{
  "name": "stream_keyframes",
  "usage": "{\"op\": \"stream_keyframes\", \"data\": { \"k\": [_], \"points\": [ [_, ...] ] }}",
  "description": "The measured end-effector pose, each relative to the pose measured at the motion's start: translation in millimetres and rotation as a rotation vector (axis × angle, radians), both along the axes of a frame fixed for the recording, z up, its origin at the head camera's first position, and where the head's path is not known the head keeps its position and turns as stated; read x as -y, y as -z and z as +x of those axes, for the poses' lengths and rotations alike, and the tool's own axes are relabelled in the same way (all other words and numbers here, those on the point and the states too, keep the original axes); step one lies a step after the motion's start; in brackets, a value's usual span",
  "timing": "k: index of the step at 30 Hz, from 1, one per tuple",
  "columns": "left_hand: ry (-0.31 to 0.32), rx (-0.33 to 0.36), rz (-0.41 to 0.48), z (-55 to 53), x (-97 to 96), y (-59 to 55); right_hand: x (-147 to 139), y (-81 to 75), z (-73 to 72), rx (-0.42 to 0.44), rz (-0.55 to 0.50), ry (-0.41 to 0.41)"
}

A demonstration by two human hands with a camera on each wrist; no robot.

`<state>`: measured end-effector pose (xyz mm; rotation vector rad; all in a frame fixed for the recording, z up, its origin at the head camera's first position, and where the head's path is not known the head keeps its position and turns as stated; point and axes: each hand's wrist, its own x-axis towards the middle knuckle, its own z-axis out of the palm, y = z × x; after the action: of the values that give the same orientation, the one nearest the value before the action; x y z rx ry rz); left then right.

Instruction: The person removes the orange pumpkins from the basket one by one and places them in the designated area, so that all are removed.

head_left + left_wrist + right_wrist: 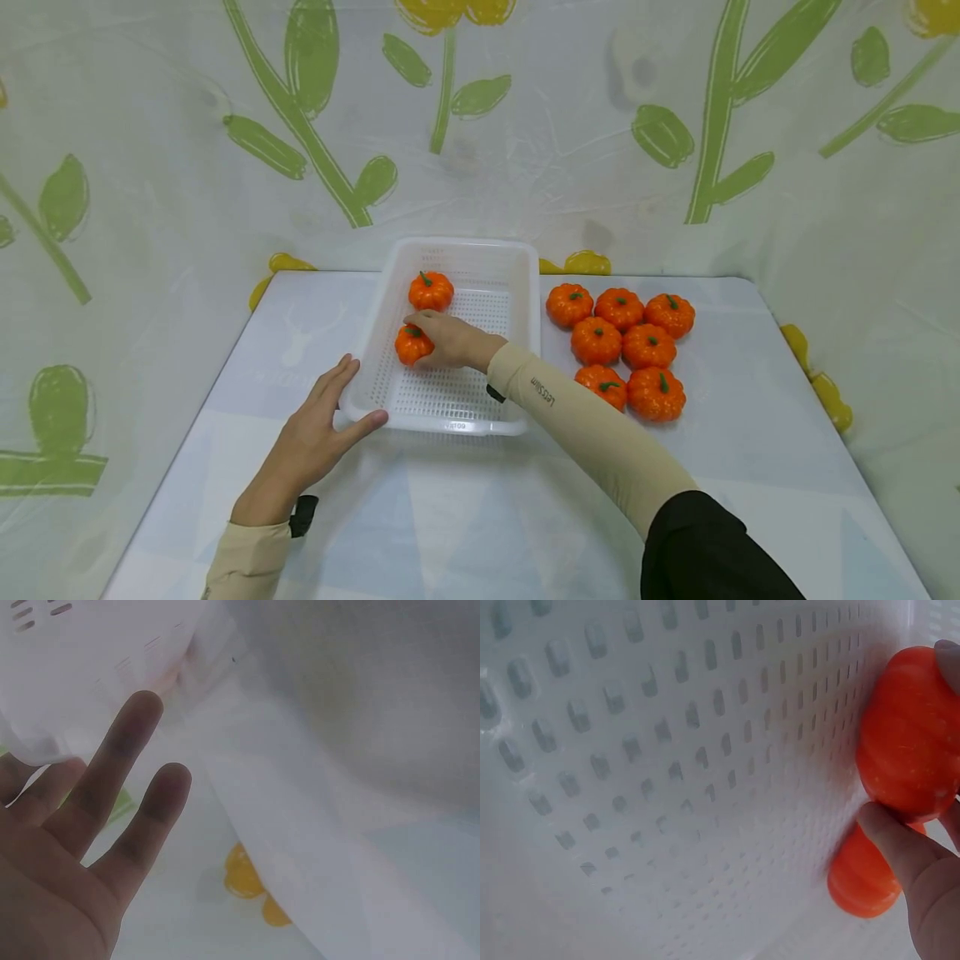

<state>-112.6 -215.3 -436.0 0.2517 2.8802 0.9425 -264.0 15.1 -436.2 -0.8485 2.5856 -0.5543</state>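
Inside a white perforated plastic basket, my right hand grips a small orange pumpkin with a green stem. The right wrist view shows the held pumpkin between the thumb and fingers, close to the basket wall. Behind it, a second pumpkin sits in the basket along the left side. My left hand is at the basket's near left corner, its thumb on the rim and its fingers extended along the outside. The left wrist view shows those fingers spread beside the basket wall.
Several more orange pumpkins stand grouped on the white table, just right of the basket. A pale curtain with green leaves and yellow flowers hangs behind the table and around its sides.
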Motion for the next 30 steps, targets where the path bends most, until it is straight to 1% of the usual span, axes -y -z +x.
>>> {"op": "stream_keyframes", "data": {
  "k": [9,14,19,26,30],
  "points": [
    [0.002,-0.013,0.001,0.7,0.0,-1.0,3.3,0.6,1.2,-0.004,-0.027,0.001],
    [0.006,-0.015,-0.001,0.7,-0.6,-1.5,4.9,-0.3,1.2,-0.001,-0.024,0.012],
    [0.01,-0.012,-0.005,-0.1,-2.3,-1.7,2.9,-3.1,1.0,-0.021,-0.026,0.015],
    [-0.005,0.006,-0.005,0.9,-2.5,-2.0,1.2,-7.9,1.8,-0.046,-0.068,-0.015],
    [-0.012,0.005,-0.007,1.8,-1.9,-1.4,-0.1,-13.7,3.7,-0.063,-0.07,-0.037]
  ]
}}
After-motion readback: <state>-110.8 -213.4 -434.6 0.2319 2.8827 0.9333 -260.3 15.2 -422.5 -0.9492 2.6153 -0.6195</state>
